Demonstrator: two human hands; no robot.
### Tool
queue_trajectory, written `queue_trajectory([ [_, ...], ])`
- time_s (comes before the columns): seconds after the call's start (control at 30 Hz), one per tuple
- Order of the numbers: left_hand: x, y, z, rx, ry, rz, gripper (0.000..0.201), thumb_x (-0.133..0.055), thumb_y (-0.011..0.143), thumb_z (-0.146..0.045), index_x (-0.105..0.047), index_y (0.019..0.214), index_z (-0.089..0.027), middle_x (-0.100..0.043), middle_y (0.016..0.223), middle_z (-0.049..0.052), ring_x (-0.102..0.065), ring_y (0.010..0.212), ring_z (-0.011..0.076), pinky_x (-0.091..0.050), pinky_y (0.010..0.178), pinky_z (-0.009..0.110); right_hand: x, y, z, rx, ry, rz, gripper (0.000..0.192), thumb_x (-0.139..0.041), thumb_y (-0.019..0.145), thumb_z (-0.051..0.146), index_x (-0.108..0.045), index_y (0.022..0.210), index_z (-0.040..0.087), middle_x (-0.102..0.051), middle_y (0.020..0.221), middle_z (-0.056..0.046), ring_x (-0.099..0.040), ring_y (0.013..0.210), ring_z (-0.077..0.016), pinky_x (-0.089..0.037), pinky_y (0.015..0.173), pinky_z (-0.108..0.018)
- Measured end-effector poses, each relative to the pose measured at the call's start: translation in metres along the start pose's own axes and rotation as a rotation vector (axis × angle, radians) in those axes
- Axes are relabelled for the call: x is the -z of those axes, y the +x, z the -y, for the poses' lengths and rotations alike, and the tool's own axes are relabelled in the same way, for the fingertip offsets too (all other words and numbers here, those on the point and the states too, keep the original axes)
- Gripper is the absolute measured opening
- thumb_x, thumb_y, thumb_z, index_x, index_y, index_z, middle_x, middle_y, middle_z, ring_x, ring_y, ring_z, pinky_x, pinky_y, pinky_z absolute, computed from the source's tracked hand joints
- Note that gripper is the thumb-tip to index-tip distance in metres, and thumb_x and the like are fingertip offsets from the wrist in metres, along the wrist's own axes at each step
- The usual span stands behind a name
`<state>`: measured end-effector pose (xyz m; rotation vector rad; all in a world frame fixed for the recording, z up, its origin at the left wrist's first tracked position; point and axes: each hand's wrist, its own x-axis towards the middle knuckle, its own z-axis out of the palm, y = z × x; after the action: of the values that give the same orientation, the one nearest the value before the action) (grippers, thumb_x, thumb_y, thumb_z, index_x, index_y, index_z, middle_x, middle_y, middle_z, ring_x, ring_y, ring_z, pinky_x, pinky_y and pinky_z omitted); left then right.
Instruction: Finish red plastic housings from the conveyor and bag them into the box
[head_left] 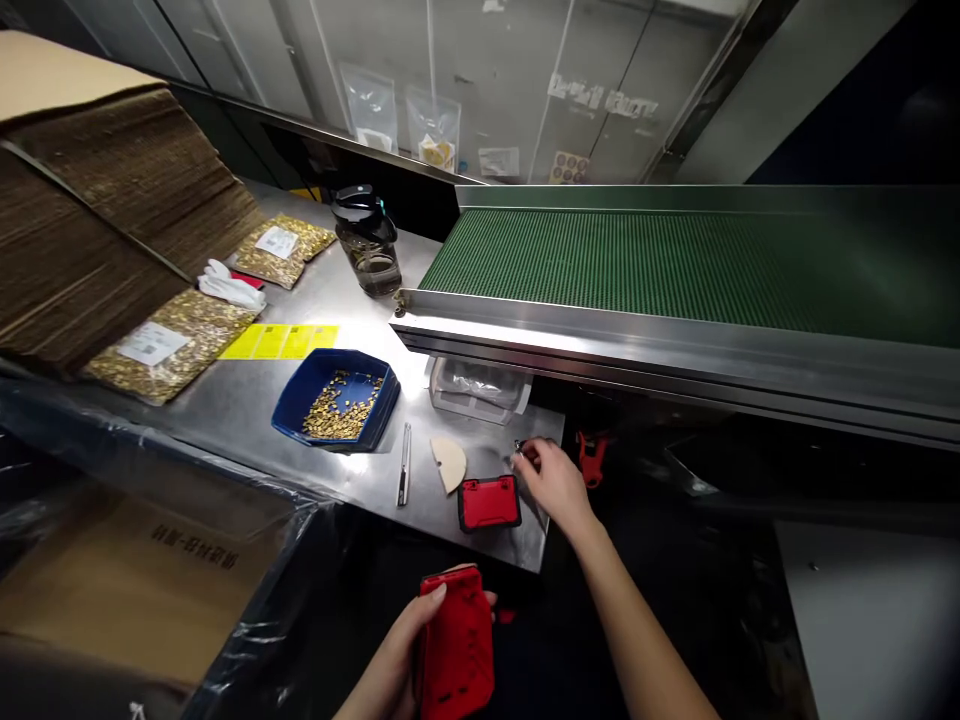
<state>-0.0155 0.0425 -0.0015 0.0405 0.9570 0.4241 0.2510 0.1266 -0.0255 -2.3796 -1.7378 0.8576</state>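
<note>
Brown cardboard stacked flat at the worktop's far left corner. Two gold-filled bags against it: one near the left edge, one farther back. White gloves between the bags. Yellow labels just right of the nearer bag. Blue tray with gold parts mid-worktop, near the front edge. Dark-lidded jar at the back, beside the green conveyor. Slim metal tool lying just right of the tray, then a pale wedge-shaped piece, both near the front edge. Clear bag tucked under the conveyor's steel lip. Red case flat at the front right corner, close to the right edge. Left hand below the front edge, off the worktop, fingers clamped round a second red case, thumb on its top edge. Right hand over the right edge, just beside the flat case, fingertips pinched together on something small and shiny, too small to tell. Red clip-like piece past the right edge, in shadow.
</note>
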Motion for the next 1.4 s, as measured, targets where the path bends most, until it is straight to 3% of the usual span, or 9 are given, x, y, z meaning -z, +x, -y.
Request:
queue_trajectory([
  [0.13, 0.014, -0.003, -0.006, -0.026, -0.055, 0.041, 0.074, -0.073, 0.084, -0.057, -0.058, 0.144, -0.017, -0.071, 0.133, 0.016, -0.061, 0.131, 0.0346, -0.045, 0.113, 0.044, -0.019, -0.035, 0.003, 0.423, 0.034, 0.063, 0.090, -0.079, 0.080, 0.038, -0.036, 0.157, 0.024, -0.044, 0.160, -0.011, -0.036, 0.150, -0.0299, -0.033, 0.123, -0.046],
  [0.3, 0.005, -0.029, -0.045, -0.247, 0.355, 0.004, 0.085, -0.076, 0.082, -0.051, -0.043, 0.156, -0.024, -0.060, 0.148, 0.012, -0.058, 0.133, 0.0378, -0.044, 0.114, 0.049, -0.044, -0.059, -0.004, 0.383, 0.003, -0.009, 0.087, -0.076, 0.081, 0.024, -0.035, 0.157, 0.021, -0.050, 0.150, -0.012, -0.044, 0.141, -0.0309, -0.036, 0.121, -0.047],
  [0.5, -0.006, -0.039, -0.198, -0.899, 1.472, -0.785, 0.104, -0.075, 0.075, -0.070, -0.038, 0.156, -0.016, -0.057, 0.145, 0.019, -0.057, 0.130, 0.0410, -0.043, 0.113, 0.053, -0.058, -0.068, -0.022, 0.329, 0.056, -0.054, 0.082, -0.068, 0.087, 0.029, -0.029, 0.159, 0.029, -0.049, 0.148, -0.010, -0.050, 0.136, -0.0314, -0.043, 0.115, -0.048],
  [0.6, 0.014, -0.025, -0.289, -0.830, 1.732, -1.157, 0.109, -0.062, 0.079, -0.080, -0.036, 0.150, -0.002, -0.055, 0.141, 0.028, -0.055, 0.127, 0.0433, -0.047, 0.105, 0.056, -0.065, -0.071, -0.024, 0.328, 0.045, -0.085, 0.082, -0.067, 0.087, 0.029, -0.027, 0.159, 0.030, -0.048, 0.151, -0.010, -0.048, 0.138, -0.0317, -0.043, 0.115, -0.048],
  [0.73, 0.053, -0.001, -0.356, -0.661, 1.706, -1.291, 0.116, -0.066, 0.076, -0.079, -0.034, 0.140, 0.012, -0.045, 0.143, 0.041, -0.045, 0.133, 0.0526, -0.041, 0.102, 0.068, -0.072, -0.077, -0.025, 0.325, 0.050, -0.130, 0.084, -0.060, 0.090, 0.025, -0.018, 0.162, 0.030, -0.044, 0.156, -0.009, -0.043, 0.145, -0.0302, -0.040, 0.118, -0.047],
  [0.93, 0.093, 0.032, -0.360, -0.493, 1.773, -1.214, 0.107, -0.077, 0.069, -0.066, -0.041, 0.141, 0.004, -0.050, 0.142, 0.037, -0.051, 0.130, 0.0523, -0.044, 0.102, 0.062, -0.080, -0.085, -0.030, 0.266, 0.106, -0.151, 0.081, -0.057, 0.092, 0.028, -0.016, 0.162, 0.032, -0.044, 0.156, -0.008, -0.045, 0.144, -0.0303, -0.043, 0.116, -0.047],
  [1.13, 0.102, 0.041, -0.368, -0.498, 1.788, -1.157, 0.118, -0.080, 0.063, -0.061, -0.032, 0.152, 0.000, -0.045, 0.148, 0.038, -0.047, 0.135, 0.0527, -0.042, 0.106, 0.060, -0.081, -0.084, -0.032, 0.255, 0.136, -0.150, 0.080, -0.059, 0.091, 0.026, -0.020, 0.161, 0.033, -0.044, 0.155, -0.008, -0.047, 0.142, -0.0307, -0.045, 0.115, -0.048],
  [1.3, 0.074, 0.000, -0.370, -0.646, 1.772, -1.082, 0.101, -0.074, 0.074, -0.047, -0.034, 0.148, 0.009, -0.048, 0.148, 0.035, -0.048, 0.136, 0.0434, -0.040, 0.111, 0.051, -0.063, -0.086, -0.025, 0.237, 0.215, -0.110, 0.083, -0.061, 0.087, 0.024, -0.024, 0.160, 0.032, -0.045, 0.155, -0.008, -0.045, 0.143, -0.0298, -0.039, 0.119, -0.049],
  [1.4, 0.036, -0.031, -0.313, -0.895, 1.737, -1.008, 0.074, -0.052, 0.092, -0.056, -0.041, 0.151, -0.013, -0.051, 0.151, 0.016, -0.049, 0.137, 0.0318, -0.040, 0.115, 0.045, -0.036, -0.092, -0.012, 0.171, 0.361, 0.067, 0.094, -0.069, 0.083, 0.029, -0.019, 0.163, 0.031, -0.044, 0.156, -0.009, -0.044, 0.145, -0.0286, -0.036, 0.122, -0.047],
])
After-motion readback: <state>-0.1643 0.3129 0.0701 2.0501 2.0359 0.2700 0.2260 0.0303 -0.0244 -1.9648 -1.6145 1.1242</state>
